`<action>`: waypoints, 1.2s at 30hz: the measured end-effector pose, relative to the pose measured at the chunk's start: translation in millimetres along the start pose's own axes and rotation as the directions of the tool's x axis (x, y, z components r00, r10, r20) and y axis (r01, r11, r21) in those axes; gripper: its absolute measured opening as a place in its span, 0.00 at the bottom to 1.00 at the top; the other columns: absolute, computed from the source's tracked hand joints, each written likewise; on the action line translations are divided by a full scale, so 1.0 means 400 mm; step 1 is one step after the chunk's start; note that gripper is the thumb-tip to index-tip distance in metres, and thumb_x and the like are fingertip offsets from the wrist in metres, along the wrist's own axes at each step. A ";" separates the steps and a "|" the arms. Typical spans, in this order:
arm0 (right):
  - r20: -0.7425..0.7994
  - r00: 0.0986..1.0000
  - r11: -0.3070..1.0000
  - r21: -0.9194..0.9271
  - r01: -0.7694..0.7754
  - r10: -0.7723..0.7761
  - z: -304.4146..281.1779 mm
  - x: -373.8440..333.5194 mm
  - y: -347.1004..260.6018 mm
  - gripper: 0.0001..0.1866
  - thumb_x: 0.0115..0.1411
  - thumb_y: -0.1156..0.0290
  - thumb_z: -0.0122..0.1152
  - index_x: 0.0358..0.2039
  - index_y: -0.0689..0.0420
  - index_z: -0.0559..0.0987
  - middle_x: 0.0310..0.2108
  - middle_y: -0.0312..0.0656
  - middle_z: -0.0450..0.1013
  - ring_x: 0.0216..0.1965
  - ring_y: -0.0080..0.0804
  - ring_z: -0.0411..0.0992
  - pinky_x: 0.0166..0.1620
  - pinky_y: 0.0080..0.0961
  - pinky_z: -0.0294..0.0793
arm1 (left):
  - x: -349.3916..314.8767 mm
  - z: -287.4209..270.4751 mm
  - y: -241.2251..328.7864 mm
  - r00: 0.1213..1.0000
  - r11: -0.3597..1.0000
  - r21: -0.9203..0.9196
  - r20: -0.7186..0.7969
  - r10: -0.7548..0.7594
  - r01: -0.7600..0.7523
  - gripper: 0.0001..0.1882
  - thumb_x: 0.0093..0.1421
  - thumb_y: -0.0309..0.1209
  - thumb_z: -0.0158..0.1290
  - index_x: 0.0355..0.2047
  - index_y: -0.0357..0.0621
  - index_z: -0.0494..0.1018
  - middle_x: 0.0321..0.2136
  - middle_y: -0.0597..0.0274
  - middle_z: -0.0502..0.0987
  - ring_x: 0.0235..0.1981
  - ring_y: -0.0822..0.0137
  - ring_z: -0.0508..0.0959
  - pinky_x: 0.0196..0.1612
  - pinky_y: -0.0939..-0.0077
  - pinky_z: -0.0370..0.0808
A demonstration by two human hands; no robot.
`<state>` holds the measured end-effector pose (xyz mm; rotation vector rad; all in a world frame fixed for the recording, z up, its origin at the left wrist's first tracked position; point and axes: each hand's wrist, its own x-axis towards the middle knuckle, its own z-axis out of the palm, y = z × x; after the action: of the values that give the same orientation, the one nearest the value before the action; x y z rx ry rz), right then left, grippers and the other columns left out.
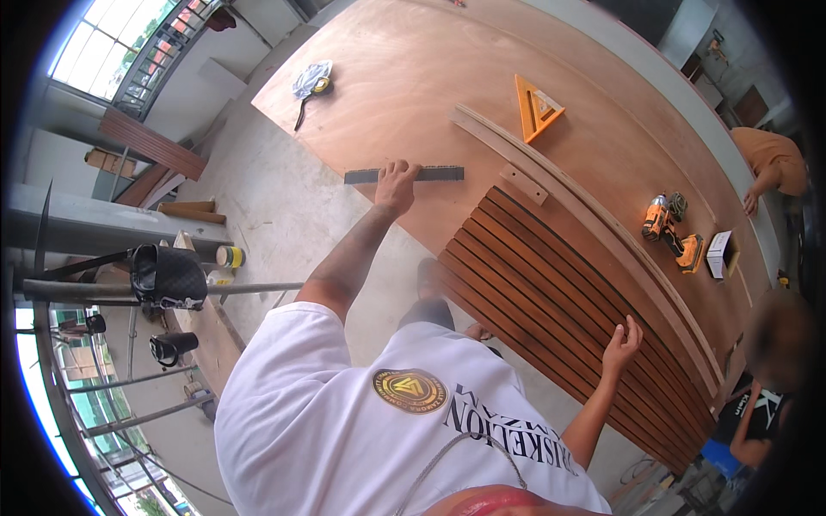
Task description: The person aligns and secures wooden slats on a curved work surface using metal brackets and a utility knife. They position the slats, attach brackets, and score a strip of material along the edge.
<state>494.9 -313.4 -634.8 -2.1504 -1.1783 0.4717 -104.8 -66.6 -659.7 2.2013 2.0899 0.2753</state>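
Observation:
My left hand (pixel 397 187) is closed over the middle of a long, narrow dark grey strip (pixel 441 174) with a rough, pale upper edge. The strip lies at the near left edge of a large plywood sheet (pixel 391 95). My right hand (pixel 623 346) has its fingers apart and nothing in them. It is over a reddish-brown slatted wood panel (pixel 533 297) with dark grooves; I cannot tell whether it touches it. Just past the panel's far left corner sits a small wooden block (pixel 523 183) with holes, next to long wooden battens (pixel 594 232).
An orange triangular square (pixel 538 109) lies beyond the battens. Orange cordless drills (pixel 658 219) and a small white box (pixel 721 254) are on the right. A tape measure (pixel 321 85) rests by crumpled plastic at far left. Other people (pixel 768 163) are at the right; a black bag (pixel 168 277) hangs left.

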 end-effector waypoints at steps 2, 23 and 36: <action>0.010 0.995 0.995 -0.019 0.099 -0.099 -0.010 0.018 0.043 0.19 0.73 0.69 0.57 0.61 0.62 0.79 0.60 0.52 0.72 0.60 0.52 0.73 0.59 0.47 0.75 | -0.016 0.001 0.007 0.999 0.997 0.072 -0.040 0.022 -0.019 0.32 0.58 0.20 0.52 0.64 0.56 0.75 0.64 0.48 0.71 0.69 0.46 0.66 0.67 0.50 0.65; -0.065 0.975 0.955 0.200 0.220 -0.211 0.242 -0.118 -0.321 0.16 0.73 0.71 0.58 0.57 0.64 0.81 0.55 0.51 0.75 0.55 0.46 0.78 0.55 0.39 0.80 | -0.118 -0.096 -0.297 0.950 0.937 -0.255 -0.139 -0.279 0.238 0.38 0.60 0.28 0.59 0.72 0.50 0.65 0.69 0.40 0.64 0.72 0.42 0.62 0.73 0.50 0.61; -0.074 0.941 0.899 0.278 0.338 -0.331 0.609 -0.097 -0.902 0.16 0.69 0.73 0.63 0.55 0.62 0.83 0.51 0.47 0.79 0.52 0.37 0.79 0.55 0.32 0.80 | -0.001 -0.177 -0.749 0.964 0.901 -0.430 -0.216 -0.155 0.049 0.30 0.60 0.23 0.60 0.64 0.46 0.73 0.62 0.45 0.71 0.65 0.44 0.69 0.69 0.51 0.66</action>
<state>111.0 -115.3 -568.9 -1.6604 -1.3431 0.4303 -412.3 -53.9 -647.6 1.8703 2.0061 0.9394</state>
